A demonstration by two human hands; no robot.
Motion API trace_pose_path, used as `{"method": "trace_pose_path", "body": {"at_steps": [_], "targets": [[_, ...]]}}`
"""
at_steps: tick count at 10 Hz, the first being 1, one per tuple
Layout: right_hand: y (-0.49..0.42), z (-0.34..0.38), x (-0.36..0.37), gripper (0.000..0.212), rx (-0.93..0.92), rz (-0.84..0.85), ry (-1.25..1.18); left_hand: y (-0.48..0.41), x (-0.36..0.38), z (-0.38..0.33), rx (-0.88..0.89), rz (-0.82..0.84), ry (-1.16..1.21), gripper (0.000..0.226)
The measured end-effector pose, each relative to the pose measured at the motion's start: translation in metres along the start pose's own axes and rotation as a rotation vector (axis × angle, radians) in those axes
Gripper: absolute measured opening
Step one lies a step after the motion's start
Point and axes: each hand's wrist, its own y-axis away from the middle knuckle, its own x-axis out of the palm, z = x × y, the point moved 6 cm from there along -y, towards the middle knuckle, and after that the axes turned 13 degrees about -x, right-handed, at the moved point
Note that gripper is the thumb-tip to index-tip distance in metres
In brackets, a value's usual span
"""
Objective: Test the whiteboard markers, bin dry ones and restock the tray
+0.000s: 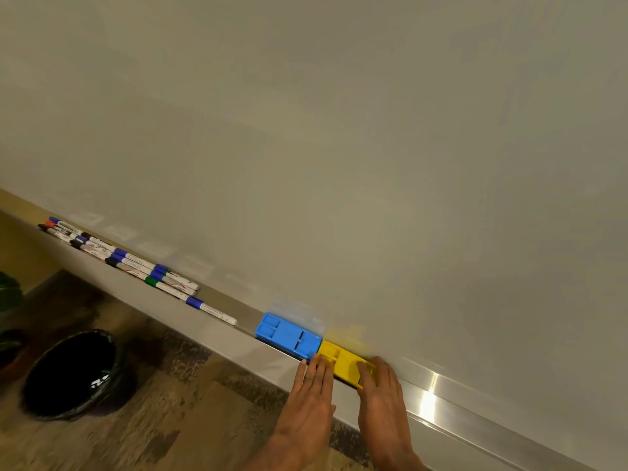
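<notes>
Both our hands lie flat in the lower middle of the frame, fingers straight and gripping nothing. The left hand (307, 399) rests its fingertips on the left end of the yellow eraser (343, 360) and the right hand (382, 399) covers the right end. That eraser sits in the tray (458, 399) under the whiteboard (339, 130), end to end with a blue eraser (289, 333) and seemingly touching it. The markers (136, 263) lie further up the tray toward the left of the frame, capped and bunched, with one blue-capped marker (210, 309) alone near the blue eraser. As we judge it, the main risk is a push to the left: the yellow eraser would drive the blue one into that lone marker, and a round barrel could roll over the tray's front lip. The bin (71, 372) stands at lower left beneath the tray, so a fallen marker might land there untested. Pressing on the eraser's front edge could also tip it off the tray. With flat fingers and no grip, we have little control if it slides.
</notes>
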Motion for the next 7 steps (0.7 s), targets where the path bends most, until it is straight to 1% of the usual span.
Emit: {"method": "trace_pose_path", "body": {"at_steps": [1, 2, 3, 4, 5, 6, 7], "targets": [[0.001, 0.0, 0.0, 0.103, 0.049, 0.01, -0.017, 0.0, -0.008, -0.001, 0.049, -0.106, -0.119, 0.08], [0.002, 0.003, -0.003, 0.097, 0.067, -0.029, -0.006, -0.001, -0.007, -0.004, 0.166, -0.112, -0.164, 0.081], [0.005, 0.012, -0.015, 0.084, 0.045, -0.093, -0.004, -0.004, -0.001, 0.003, 0.061, 0.009, 0.014, 0.065], [0.011, 0.02, -0.027, 0.067, 0.027, -0.161, 0.007, -0.001, -0.012, 0.006, 0.084, 0.021, 0.1, 0.06], [0.017, 0.033, -0.048, 0.035, 0.035, -0.282, 0.057, 0.004, -0.033, 0.014, 0.067, 0.046, 0.106, 0.061], [0.024, 0.052, -0.066, 0.042, 0.042, -0.376, 0.079, 0.009, -0.05, 0.031, 0.061, -0.156, 0.172, 0.067], [0.03, 0.077, -0.082, 0.043, 0.038, -0.434, 0.041, 0.015, -0.07, 0.046, 0.057, -0.266, 0.245, 0.065]]}}
